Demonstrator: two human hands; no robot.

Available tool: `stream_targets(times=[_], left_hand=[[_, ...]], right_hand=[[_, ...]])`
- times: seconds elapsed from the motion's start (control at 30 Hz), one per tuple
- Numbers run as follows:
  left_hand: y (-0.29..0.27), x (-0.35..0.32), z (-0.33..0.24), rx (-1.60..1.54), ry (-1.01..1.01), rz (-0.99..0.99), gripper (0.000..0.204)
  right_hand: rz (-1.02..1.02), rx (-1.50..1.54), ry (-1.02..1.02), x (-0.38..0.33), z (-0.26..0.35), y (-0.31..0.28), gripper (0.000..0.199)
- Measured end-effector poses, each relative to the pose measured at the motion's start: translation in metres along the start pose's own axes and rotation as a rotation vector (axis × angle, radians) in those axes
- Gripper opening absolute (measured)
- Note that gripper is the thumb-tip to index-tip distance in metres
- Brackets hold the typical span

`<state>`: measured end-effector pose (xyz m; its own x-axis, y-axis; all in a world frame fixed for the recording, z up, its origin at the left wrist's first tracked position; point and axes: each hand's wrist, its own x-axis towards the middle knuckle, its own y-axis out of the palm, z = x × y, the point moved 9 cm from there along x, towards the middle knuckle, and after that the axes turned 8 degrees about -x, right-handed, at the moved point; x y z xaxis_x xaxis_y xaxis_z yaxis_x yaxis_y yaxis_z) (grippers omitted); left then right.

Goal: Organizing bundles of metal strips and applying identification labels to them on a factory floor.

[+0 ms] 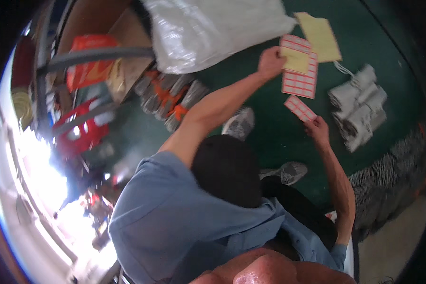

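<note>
My left hand (271, 63) is closed at the left edge of a red-bordered label sheet (299, 85) and a yellow piece of paper (296, 60) lying over it. Its fingertips are partly hidden, so how firmly they grip is hard to see. Nearer to me, my right hand (318, 130) pinches the lower corner of a small strip of red-and-white labels (300, 108). A larger yellow sheet (321, 39) lies beyond the label sheet, at its upper right.
A large translucent plastic bag (213, 33) lies at the far side. Rolled, tied whitish bundles (359, 109) are on the right, with grey stringy material (388, 175) nearer. Grey-and-orange bundles (170, 97), a red crate (83, 130) and a cardboard box (130, 42) stand left.
</note>
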<state>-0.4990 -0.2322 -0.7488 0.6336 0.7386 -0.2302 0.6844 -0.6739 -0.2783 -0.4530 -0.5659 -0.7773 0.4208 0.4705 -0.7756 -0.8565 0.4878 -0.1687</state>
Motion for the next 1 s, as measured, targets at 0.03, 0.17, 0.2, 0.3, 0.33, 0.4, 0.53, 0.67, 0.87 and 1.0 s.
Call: stream_targets(times=[0.03,0.17,0.2,0.3,0.33,0.4,0.53,0.67,0.87,1.0], left_hand=[[0.002,0.002,-0.002,-0.043,-0.020,0.043,0.026],[0.010,-0.005,-0.009,-0.180,-0.129,0.183,0.026],[0.005,-0.006,-0.015,-0.196,-0.131,0.183,0.024],[0.015,-0.013,-0.034,-0.358,-0.208,0.248,0.021],[0.020,-0.013,-0.038,-0.359,-0.203,0.266,0.021],[0.023,-0.014,-0.040,-0.365,-0.216,0.264,0.020],[0.026,-0.014,-0.045,-0.435,-0.197,0.288,0.025],[0.027,-0.013,-0.046,-0.402,-0.192,0.296,0.025],[0.029,-0.015,-0.046,-0.415,-0.201,0.304,0.024],[0.031,-0.015,-0.043,-0.455,-0.205,0.309,0.023]], right_hand=[[-0.020,-0.003,-0.021,0.004,-0.006,0.000,0.027],[0.035,-0.066,0.019,0.004,-0.007,0.020,0.029],[0.042,-0.060,0.022,-0.002,0.005,0.025,0.029],[0.027,-0.054,0.022,-0.007,0.012,0.024,0.031],[0.037,-0.064,0.015,-0.007,0.011,0.023,0.032],[0.034,-0.075,0.010,-0.007,0.010,0.019,0.031],[0.039,-0.053,-0.007,-0.008,0.010,0.019,0.031],[0.020,-0.065,-0.013,-0.003,0.007,0.018,0.031],[0.020,-0.014,-0.032,-0.002,0.010,0.019,0.029],[0.030,-0.022,-0.018,-0.003,0.011,0.020,0.031]])
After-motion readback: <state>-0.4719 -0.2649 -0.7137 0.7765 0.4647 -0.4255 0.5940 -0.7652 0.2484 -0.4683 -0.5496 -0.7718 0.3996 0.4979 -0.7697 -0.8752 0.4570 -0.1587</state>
